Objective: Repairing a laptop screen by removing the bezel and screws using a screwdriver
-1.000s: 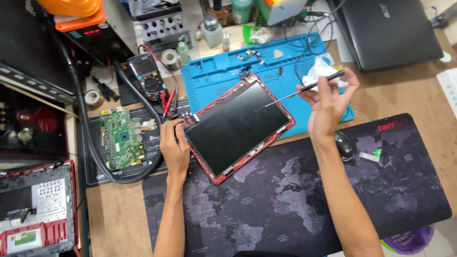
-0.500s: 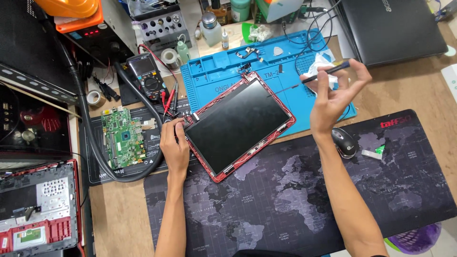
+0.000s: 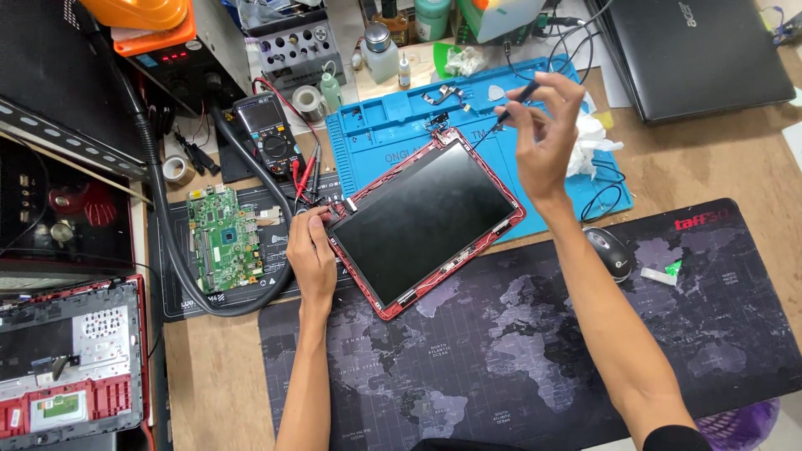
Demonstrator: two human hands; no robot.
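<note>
Two hands work a red-framed display panel [image 3: 426, 219] lying tilted across the blue silicone mat [image 3: 376, 138] and the dark map-printed desk pad [image 3: 518, 351]. Left hand [image 3: 311, 255] presses the panel's left edge, fingers curled on the frame. Right hand [image 3: 543, 134] pinches a thin black tool [image 3: 511, 106] above the top corner (tip clear of the glossy glass). Open pad lies below.
</note>
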